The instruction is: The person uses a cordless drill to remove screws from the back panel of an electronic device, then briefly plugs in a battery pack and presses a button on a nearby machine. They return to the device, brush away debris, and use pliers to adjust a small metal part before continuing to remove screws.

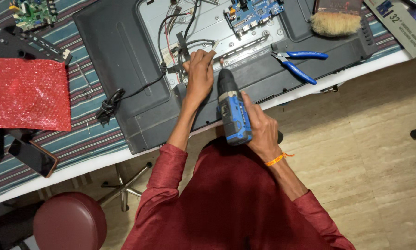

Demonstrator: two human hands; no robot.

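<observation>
**A:** Right hand (262, 132) wrapped tight round the grip of a blue and black cordless drill (233, 111), nose aimed at the far side, tip down on the open back of a flat-screen TV (124, 65). Sitting near the middle of the table, just at the near edge of the panel.

**B:** And the left hand (199, 76)? Looks pinched shut on a thin pale strip (214, 46), maybe a ribbon cable, hard to tell at this size. Right beside the drill tip, just left of it.

**A:** Yep, fingers closed on it, resting on the metal chassis. Black cables (164, 44) looping off to the left, one bundled end (110, 105) lying on the dark back cover.

**B:** Blue circuit board (253, 11) at the far edge, mounted inside the panel. Blue-handled pliers (298, 62) lying right of the drill, on the TV's lower edge.

**A:** Brush (336, 21) far right. Red bubble wrap (26, 92) way over left on the striped cloth (85, 134), phone (32, 156) near it. Green board (32, 11) far left corner. Dark red stool (69, 222) down by the floor, near left.
</observation>
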